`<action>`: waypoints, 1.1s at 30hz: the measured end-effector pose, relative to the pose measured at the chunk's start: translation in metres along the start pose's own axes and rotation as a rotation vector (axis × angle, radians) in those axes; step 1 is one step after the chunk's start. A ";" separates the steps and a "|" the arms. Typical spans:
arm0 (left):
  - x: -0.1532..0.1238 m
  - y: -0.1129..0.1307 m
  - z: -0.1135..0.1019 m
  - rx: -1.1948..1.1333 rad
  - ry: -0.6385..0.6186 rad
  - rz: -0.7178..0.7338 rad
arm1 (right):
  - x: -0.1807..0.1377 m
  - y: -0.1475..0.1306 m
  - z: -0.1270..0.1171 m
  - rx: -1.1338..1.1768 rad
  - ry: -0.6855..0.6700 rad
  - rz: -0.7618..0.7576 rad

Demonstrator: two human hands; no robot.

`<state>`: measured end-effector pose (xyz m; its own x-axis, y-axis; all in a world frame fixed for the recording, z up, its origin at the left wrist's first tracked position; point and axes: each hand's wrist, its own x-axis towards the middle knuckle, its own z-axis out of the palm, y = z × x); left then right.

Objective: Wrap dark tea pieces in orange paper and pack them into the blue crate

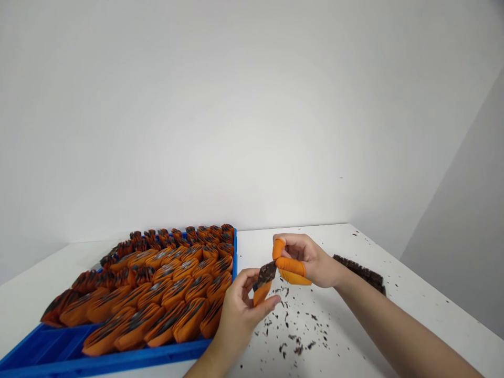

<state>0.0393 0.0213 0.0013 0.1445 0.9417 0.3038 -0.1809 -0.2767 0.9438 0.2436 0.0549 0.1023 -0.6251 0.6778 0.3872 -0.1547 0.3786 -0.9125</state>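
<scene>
My left hand (244, 304) grips a small folded orange piece with a dark brown, speckled face (268, 271), held tilted above the table. Orange covers sit on the fingers of my right hand (301, 261). These covered fingertips pinch together at the upper corner of the same piece. A blue tray (235, 257) beside my left hand carries rows of folded orange packets (157, 294) with dark edges. Dark flakes (298, 349) lie scattered on the table under both hands.
On the white table (425, 315), a dark brown crumbly strip (360, 270) lies behind my right forearm. A pale wall (252, 115) rises at the table's far edge. Bare blue slots (55, 346) show at the tray's near left.
</scene>
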 end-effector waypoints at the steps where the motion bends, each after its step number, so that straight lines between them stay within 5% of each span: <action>1: -0.001 0.000 0.000 -0.001 -0.012 -0.013 | 0.001 0.001 0.002 0.004 0.015 -0.011; 20: -0.003 0.005 0.001 -0.089 0.018 -0.027 | 0.005 0.026 -0.003 0.050 -0.019 0.017; 33: -0.004 -0.008 -0.004 0.030 -0.017 -0.009 | 0.000 -0.002 -0.013 -0.466 -0.137 -0.014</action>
<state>0.0361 0.0205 -0.0076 0.1631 0.9409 0.2969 -0.1498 -0.2738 0.9500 0.2538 0.0627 0.1056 -0.7252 0.5932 0.3494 0.1759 0.6504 -0.7390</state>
